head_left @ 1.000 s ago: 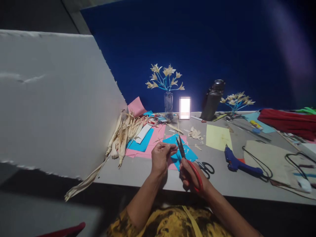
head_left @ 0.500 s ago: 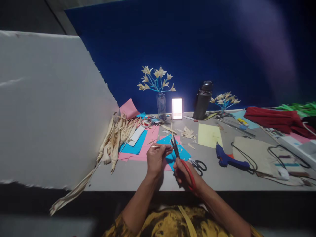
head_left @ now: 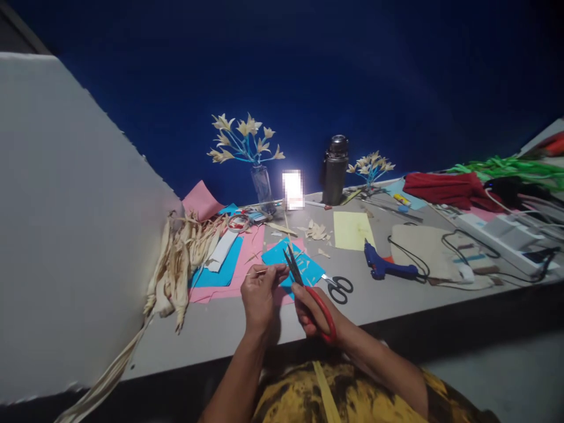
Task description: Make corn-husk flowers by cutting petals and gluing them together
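My right hand (head_left: 311, 308) grips a pair of red-handled scissors (head_left: 324, 311), its dark blades pointing up and away, slightly parted. Left of the blades, my left hand (head_left: 261, 294) is closed in a pinch on a thin pale strip (head_left: 251, 273) that sticks out to the left; what kind of strip it is I cannot make out. The fingertips are close to the blades. Beneath both hands lies blue paper (head_left: 311, 267) with pale scraps on it, over pink paper (head_left: 240, 285). Just right of it rest black-handled scissors (head_left: 339, 289).
Dried husks (head_left: 178, 273) are heaped at the left by a white panel (head_left: 66, 235). Behind stand a glass vase (head_left: 262, 188) of pale flowers, a bright blurred light (head_left: 293, 189) and a dark flask (head_left: 335, 173). A blue glue gun (head_left: 388, 265), cords and a power strip (head_left: 506, 241) occupy the right.
The view has turned to the right, so everything sits further left. Both hands keep their hold, with the scissors still near the left fingertips.
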`<state>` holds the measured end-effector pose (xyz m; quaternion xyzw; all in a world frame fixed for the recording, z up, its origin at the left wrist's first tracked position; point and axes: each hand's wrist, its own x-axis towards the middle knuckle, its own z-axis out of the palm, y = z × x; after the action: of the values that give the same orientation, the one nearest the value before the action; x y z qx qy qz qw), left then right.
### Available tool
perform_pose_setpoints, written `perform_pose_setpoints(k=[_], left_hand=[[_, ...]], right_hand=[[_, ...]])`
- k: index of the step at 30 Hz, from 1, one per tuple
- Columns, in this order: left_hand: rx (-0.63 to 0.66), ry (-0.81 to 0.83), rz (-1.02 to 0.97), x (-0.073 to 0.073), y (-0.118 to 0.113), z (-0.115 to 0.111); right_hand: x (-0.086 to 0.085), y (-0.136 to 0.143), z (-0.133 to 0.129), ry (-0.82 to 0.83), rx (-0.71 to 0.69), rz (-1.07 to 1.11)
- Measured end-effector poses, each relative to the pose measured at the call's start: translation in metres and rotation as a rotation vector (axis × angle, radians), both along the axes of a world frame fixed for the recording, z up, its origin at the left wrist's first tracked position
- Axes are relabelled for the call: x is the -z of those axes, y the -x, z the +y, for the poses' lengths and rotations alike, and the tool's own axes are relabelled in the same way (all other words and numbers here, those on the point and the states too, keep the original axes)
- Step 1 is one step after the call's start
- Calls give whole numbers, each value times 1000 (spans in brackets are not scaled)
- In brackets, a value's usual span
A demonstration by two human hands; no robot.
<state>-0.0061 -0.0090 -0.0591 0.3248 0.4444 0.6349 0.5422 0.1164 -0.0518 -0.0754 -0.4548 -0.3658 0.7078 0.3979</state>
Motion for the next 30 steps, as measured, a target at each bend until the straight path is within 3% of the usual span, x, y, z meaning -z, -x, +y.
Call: perform_pose_setpoints(k=[6, 12, 17, 19, 21, 25, 28, 30], left_hand=[[-30, 41, 11, 8, 4, -7], [22, 62, 0, 12, 8, -7], [13, 72, -40, 9, 22, -5], [4, 100, -44, 8, 31, -4], [34, 150, -13, 7, 39, -5], [123, 201, 30, 9, 45, -9], [134, 203, 46, 13, 47, -12], [124, 203, 70, 18, 53, -13]], right_hand=[[7, 6, -3, 90, -5, 0], [9, 17, -2, 229, 89, 65], [0, 1, -4, 193, -76, 66], [-6, -14, -7, 76, -182, -85], [-11, -30, -10, -77, -200, -353], [-26, -56, -12, -265, -147, -841], [-43, -86, -4, -392, -124, -996], [-54, -121, 9, -425, -4, -1091]])
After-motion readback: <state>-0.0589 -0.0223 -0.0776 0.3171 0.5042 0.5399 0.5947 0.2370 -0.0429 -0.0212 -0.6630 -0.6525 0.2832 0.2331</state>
